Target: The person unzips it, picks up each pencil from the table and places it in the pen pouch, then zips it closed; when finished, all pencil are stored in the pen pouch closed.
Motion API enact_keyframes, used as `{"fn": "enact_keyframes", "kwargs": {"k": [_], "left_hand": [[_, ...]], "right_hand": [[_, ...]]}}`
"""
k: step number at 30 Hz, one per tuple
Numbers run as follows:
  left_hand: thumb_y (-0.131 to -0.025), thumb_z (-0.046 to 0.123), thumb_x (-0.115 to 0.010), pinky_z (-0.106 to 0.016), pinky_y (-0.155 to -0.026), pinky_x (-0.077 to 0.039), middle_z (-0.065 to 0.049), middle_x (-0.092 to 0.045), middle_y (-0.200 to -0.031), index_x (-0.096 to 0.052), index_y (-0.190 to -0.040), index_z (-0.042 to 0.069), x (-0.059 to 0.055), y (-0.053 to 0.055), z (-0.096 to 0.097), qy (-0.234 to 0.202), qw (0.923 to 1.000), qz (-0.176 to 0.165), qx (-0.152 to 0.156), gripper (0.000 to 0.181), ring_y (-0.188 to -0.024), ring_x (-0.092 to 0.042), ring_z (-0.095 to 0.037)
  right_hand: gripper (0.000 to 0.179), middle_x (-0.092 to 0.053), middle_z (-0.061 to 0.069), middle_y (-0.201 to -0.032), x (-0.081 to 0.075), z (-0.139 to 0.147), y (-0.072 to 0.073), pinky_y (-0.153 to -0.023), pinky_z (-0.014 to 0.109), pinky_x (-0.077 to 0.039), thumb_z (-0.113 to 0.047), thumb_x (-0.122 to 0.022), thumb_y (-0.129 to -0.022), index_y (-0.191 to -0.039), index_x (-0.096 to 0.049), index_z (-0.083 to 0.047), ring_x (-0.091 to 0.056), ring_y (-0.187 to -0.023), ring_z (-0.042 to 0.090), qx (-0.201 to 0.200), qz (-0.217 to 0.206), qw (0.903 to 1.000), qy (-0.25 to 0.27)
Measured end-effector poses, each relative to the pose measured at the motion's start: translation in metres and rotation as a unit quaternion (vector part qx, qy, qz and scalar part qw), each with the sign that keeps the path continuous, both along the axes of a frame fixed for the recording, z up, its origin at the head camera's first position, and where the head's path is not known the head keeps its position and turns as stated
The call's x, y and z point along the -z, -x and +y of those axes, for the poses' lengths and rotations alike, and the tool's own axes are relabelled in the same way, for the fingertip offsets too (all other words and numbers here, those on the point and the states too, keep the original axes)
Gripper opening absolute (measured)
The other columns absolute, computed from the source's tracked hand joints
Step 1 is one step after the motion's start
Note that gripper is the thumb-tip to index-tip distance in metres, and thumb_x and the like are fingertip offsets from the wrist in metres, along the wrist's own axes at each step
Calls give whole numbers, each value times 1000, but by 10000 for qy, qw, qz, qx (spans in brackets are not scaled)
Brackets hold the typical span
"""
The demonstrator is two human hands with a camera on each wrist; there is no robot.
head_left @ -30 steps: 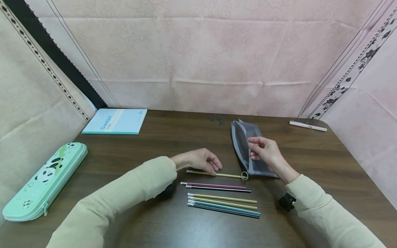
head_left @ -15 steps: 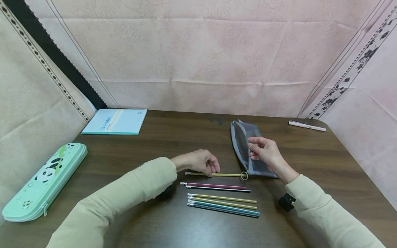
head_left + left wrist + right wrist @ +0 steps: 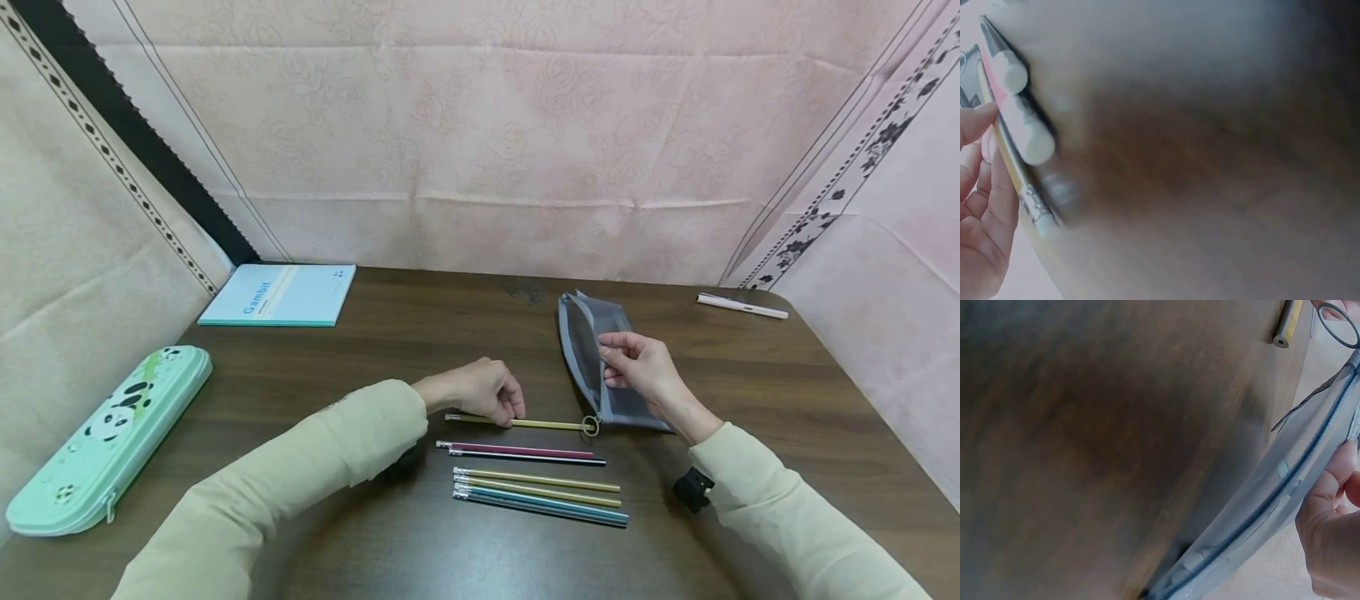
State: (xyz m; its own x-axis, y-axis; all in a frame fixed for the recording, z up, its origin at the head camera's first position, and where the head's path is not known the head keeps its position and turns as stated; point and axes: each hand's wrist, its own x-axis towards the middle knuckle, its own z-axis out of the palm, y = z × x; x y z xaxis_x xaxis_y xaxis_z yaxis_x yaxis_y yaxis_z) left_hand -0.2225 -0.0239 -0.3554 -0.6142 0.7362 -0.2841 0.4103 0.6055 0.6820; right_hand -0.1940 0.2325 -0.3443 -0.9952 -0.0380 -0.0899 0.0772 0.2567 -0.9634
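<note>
My left hand (image 3: 487,392) pinches a gold pencil (image 3: 551,424) between thumb and fingers, near its eraser half. The pencil lies crosswise, its far end overlapping the zipper ring (image 3: 591,426) in the head view. In the left wrist view the pencil's eraser end (image 3: 1041,215) points back past the fingers. My right hand (image 3: 641,367) pinches the edge of a grey-blue zipper pouch (image 3: 626,406), whose mouth gapes toward the left. From the right wrist, the pouch's long zipper edge (image 3: 1285,478) runs past the thumb, and the pencil's blunt end (image 3: 1282,341) shows beyond.
In front of the left hand lie a magenta pencil (image 3: 517,450), a black pencil (image 3: 540,457), gold pencils (image 3: 555,481) and blue pencils (image 3: 555,507). A mint panda case (image 3: 112,442) and a blue notebook (image 3: 300,296) sit left; a white pen (image 3: 742,306) lies back right.
My left hand has slid a little to the left, and the pinched gold pencil has shifted slightly left with it. The right hand keeps its hold on the pouch in the same place.
</note>
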Motion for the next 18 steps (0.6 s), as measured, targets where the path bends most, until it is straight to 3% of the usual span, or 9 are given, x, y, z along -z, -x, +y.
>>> {"fn": "enact_keyframes", "kwargs": {"k": [8, 13, 18], "left_hand": [[-78, 5, -75, -17, -62, -47, 5, -66, -72, -72, -80, 12, -3, 6, -12, 179, 9998, 5, -11, 8, -67, -58, -5], [-82, 1, -68, -20, -62, -50, 0, -66, -77, -70, -88, 6, -9, 15, -22, 145, 9966, -805, -135, 8, -68, -56, -9], [-87, 3, -62, -23, -70, -54, -4, -68, -87, -66, -103, 0, -12, 27, -20, -410, 9829, -1634, -746, 17, -78, -62, -10]], "right_hand": [[36, -54, -3, -75, 1, 0, 0, -57, 17, -54, -4, -51, -96, -127, -46, 13, -56, -59, 1, 6, 15, 10000, -33], [36, -54, -2, -75, 0, 0, 0, -57, 17, -54, -4, -51, -96, -128, -46, 13, -56, -59, 2, -13, 2, 10000, -50], [36, -54, -3, -74, 1, -1, 0, -57, 17, -53, -4, -51, -96, -127, -46, 13, -56, -58, 1, -1, 14, 10000, 13]]}}
